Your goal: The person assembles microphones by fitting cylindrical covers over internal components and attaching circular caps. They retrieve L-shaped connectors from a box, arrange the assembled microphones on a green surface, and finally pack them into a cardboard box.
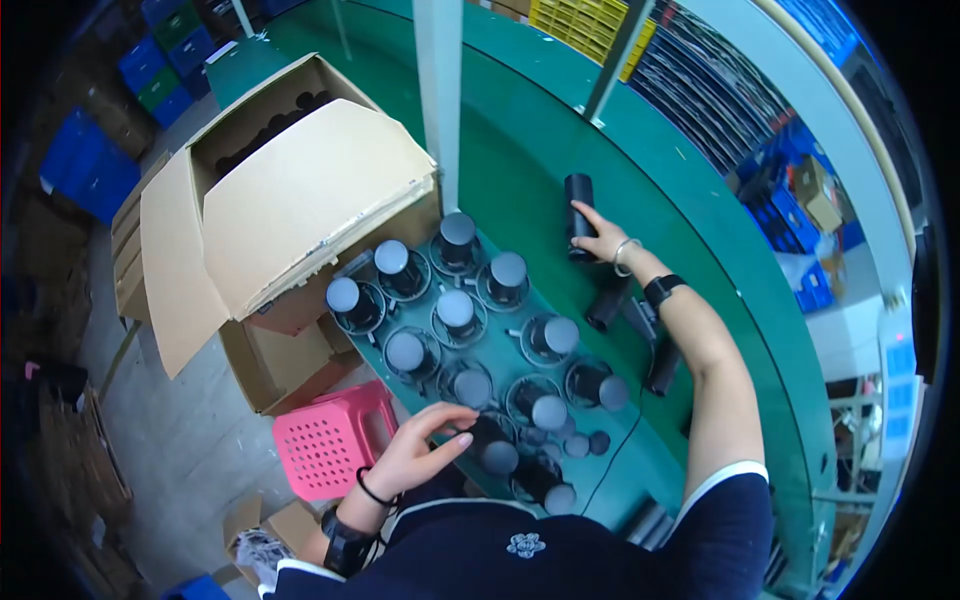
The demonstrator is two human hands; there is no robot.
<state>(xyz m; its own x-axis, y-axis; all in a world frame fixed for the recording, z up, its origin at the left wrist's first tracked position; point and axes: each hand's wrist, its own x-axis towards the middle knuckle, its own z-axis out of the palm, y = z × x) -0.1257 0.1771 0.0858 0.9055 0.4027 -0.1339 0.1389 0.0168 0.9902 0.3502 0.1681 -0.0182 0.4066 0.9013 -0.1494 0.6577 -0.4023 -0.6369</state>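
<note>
A: Which step was that?
B: Looked like feeding tubes along. Right hand (600,240) had its grip wrapped round a black tube (579,210) out on the green bench (520,150).
A: Left?
B: Left hand (425,450), fingers loosely spread, holding nothing, hovered over the capped cylinders (480,385). Probably needed to pinch one next.

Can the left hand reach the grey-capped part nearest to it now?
Probably yes: the left hand is open just beside the grey-capped part at the green table's near edge, with nothing between them.

Matt black plastic tube (579,215) on smooth green tabletop (520,130); plain brown cardboard box (300,190) (perforated pink plastic stool (330,440) nearby)
</note>
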